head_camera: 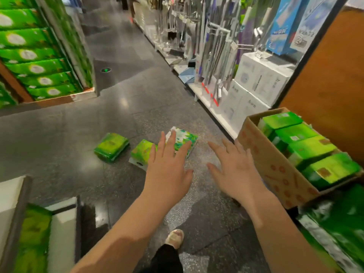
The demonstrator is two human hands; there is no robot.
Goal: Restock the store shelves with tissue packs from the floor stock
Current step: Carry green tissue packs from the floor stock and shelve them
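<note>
Both grips open, empty | 3 tissue packs [111,146] on floor beyond left hand [167,164]

We can read only a large "2" on the blue boxes [291,26], far up and right of our open hands; other print is blurred.

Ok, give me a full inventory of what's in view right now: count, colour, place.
loose tissue packs: three, green, one partly white, on the floor ahead
cardboard box: one, brown, right, holding about four green packs
stacked packs: many, green, display at upper left
shelf packs: green, blurred, lower left
white boxes: several, right aisle shelf
blue boxes: two, upper right
floor: dark grey, speckled
foot: one, light sandal
left hand: open, above the packs
right hand: open, beside the box
</note>
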